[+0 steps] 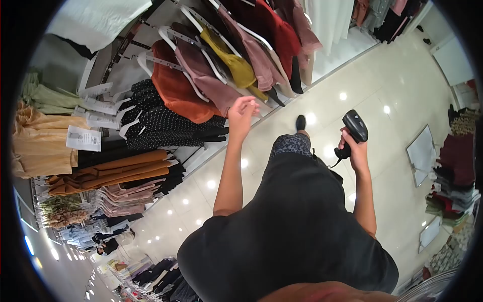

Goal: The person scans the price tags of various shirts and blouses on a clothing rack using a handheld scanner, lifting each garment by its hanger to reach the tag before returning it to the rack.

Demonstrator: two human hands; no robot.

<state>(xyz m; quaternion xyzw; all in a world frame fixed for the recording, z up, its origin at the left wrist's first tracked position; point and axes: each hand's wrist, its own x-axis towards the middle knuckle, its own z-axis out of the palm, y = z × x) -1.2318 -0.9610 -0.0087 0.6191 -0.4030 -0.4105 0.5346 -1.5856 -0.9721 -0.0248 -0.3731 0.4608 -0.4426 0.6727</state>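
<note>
My right hand (355, 148) grips a black handheld barcode scanner (355, 126) by its handle, over the tiled floor. A thin dark cord hangs from the scanner toward my body. My left hand (243, 110) is raised beside the clothes rail, its fingers loosely bent and apart, with nothing in them. Close to it, the lower end of a dusty pink garment (201, 75) hangs on a white hanger. An orange-red garment (176, 95) and a mustard yellow top (229, 63) hang near it. Left of these is a black dotted garment (161, 113).
A pale tiled floor (282, 113) runs between the racks. White price tags (84, 138) hang on the garments at left, above brown trousers (110, 171). Folded clothes (458, 161) and a white panel (421, 155) stand at right. Another person (108, 246) is far off at lower left.
</note>
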